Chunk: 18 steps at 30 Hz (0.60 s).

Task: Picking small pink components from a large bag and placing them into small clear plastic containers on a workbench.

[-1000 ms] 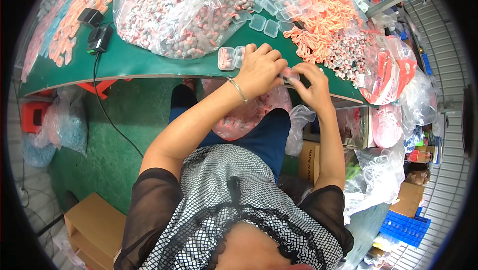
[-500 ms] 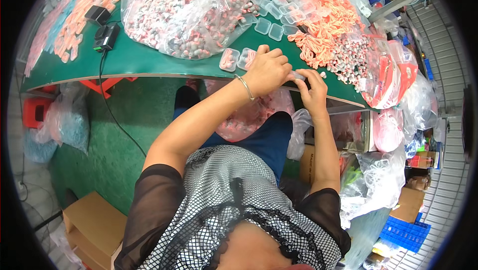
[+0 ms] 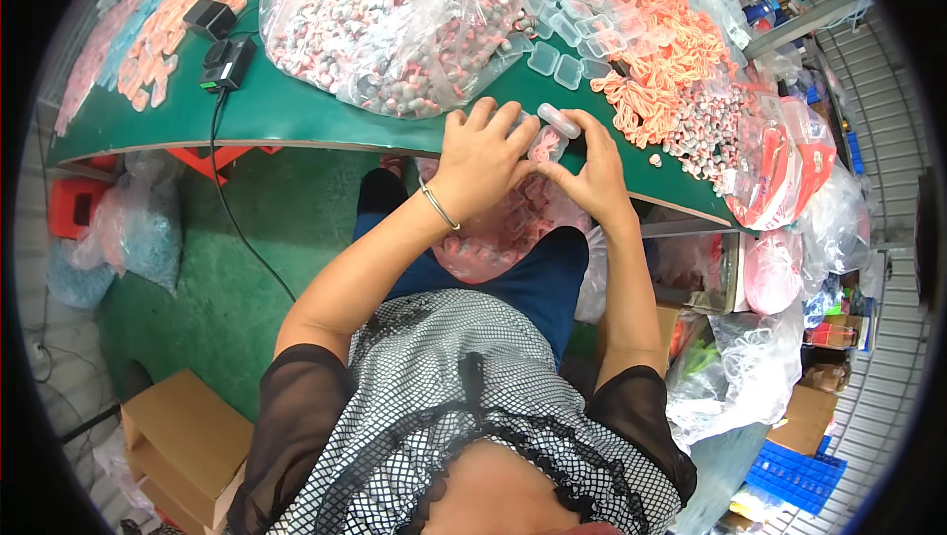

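Note:
A small clear plastic case (image 3: 544,147) with pink cord inside lies at the table's front edge, between my hands. Its rounded clear lid (image 3: 559,121) stands tilted up on the far side. My left hand (image 3: 480,162), a bangle at its wrist, curves its fingers over the case's left side and hides what lies beneath them. On the other side, my right hand (image 3: 600,175) has its fingertips at the lid and its thumb at the near edge of the case. Just beyond are several open clear cases (image 3: 567,71).
A big clear bag of grey-and-pink plugs (image 3: 385,37) sits behind my left hand. Orange cords (image 3: 661,32) and loose plugs (image 3: 702,131) lie to the right. Flat orange pieces (image 3: 158,52) and a black device with a cable (image 3: 227,64) are at the left. A pink-filled bag (image 3: 493,239) hangs below.
My left hand has moved left and down over the cases, its fingers spreading. My right hand has come left from a small piece it pinched, and now touches a case lid.

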{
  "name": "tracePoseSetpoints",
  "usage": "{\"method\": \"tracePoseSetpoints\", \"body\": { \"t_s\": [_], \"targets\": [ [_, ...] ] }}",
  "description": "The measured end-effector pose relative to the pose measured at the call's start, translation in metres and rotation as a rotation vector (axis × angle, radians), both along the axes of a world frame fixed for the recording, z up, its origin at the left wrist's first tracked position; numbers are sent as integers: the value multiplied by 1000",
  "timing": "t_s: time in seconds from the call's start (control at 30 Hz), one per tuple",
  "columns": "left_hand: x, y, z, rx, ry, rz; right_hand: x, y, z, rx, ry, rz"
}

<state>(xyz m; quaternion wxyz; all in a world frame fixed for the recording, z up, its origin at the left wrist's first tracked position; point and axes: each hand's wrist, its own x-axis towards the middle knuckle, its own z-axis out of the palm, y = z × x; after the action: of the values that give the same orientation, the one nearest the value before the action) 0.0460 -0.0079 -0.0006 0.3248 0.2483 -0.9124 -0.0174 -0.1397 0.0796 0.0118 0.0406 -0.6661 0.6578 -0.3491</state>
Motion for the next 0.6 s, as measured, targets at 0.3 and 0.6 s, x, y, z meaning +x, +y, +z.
{"method": "tracePoseSetpoints", "body": {
  "t_s": [0.3, 0.6],
  "targets": [
    [12, -8, -12, 79, 84, -292, 21, 11, -13, -140, 40, 102],
    [20, 48, -70, 725, 233, -380, 37, 73, -78, 30, -434, -73]
  ]
}}
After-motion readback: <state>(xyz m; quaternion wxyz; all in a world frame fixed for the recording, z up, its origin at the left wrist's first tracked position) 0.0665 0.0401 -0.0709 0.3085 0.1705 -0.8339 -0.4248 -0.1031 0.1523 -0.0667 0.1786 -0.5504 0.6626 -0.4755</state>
